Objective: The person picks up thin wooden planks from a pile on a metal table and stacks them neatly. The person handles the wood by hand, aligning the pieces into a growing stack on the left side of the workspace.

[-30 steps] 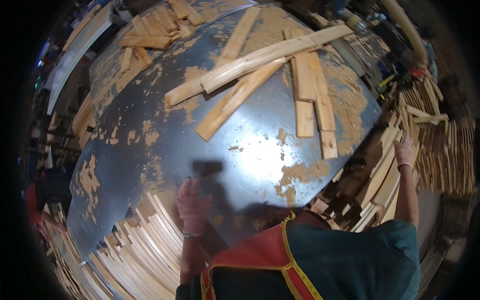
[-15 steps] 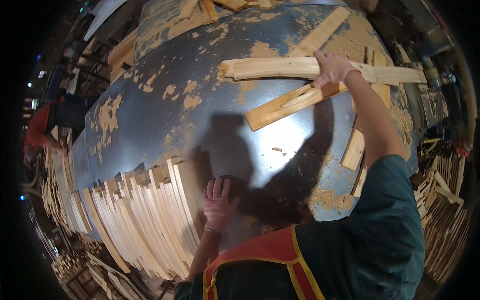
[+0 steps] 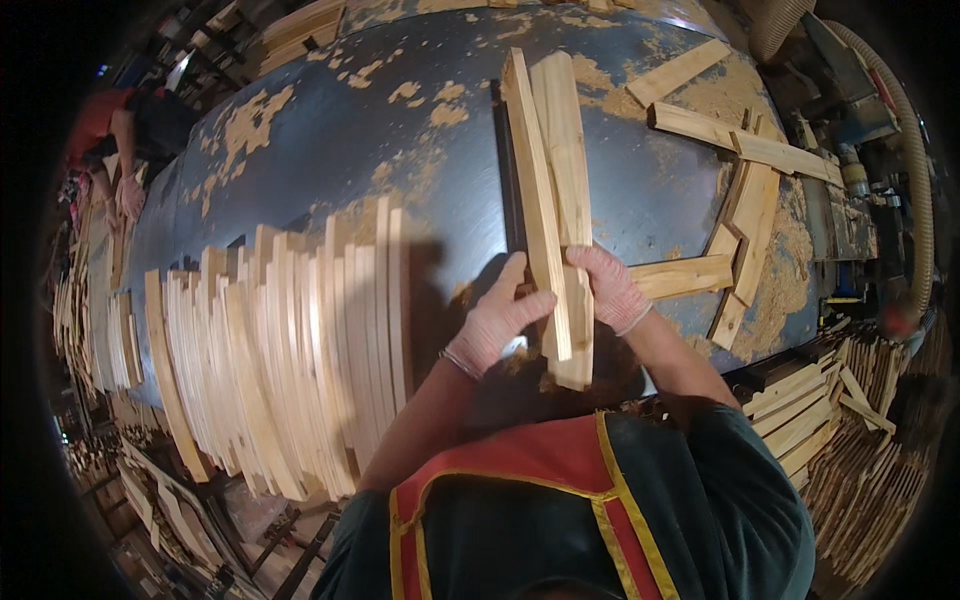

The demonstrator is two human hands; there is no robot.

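Observation:
Two long pale wooden boards stand close together in front of me, pointing away from my body. My left hand (image 3: 494, 318), in a light glove, holds the left board (image 3: 536, 190) by its left side, thumb across its near part. From the other side my right hand (image 3: 610, 288), also gloved, grips the right board (image 3: 566, 130), whose wide face is turned up. The boards lean against each other near my hands, their far ends slightly apart. To the left, a row of upright wooden slats (image 3: 290, 350) stands packed along the near edge of the metal table (image 3: 440, 190).
Loose boards (image 3: 755, 215) lie crossed on the table's right side among sawdust (image 3: 795, 265). A ribbed hose (image 3: 905, 170) hangs at the far right. Stacked wood (image 3: 870, 480) sits below right. A co-worker in red (image 3: 105, 130) works at the far left.
My right hand has come from the far right toward me with boards, now turned lengthwise away from me. My left hand has left the slat row's end and taken hold of the left board.

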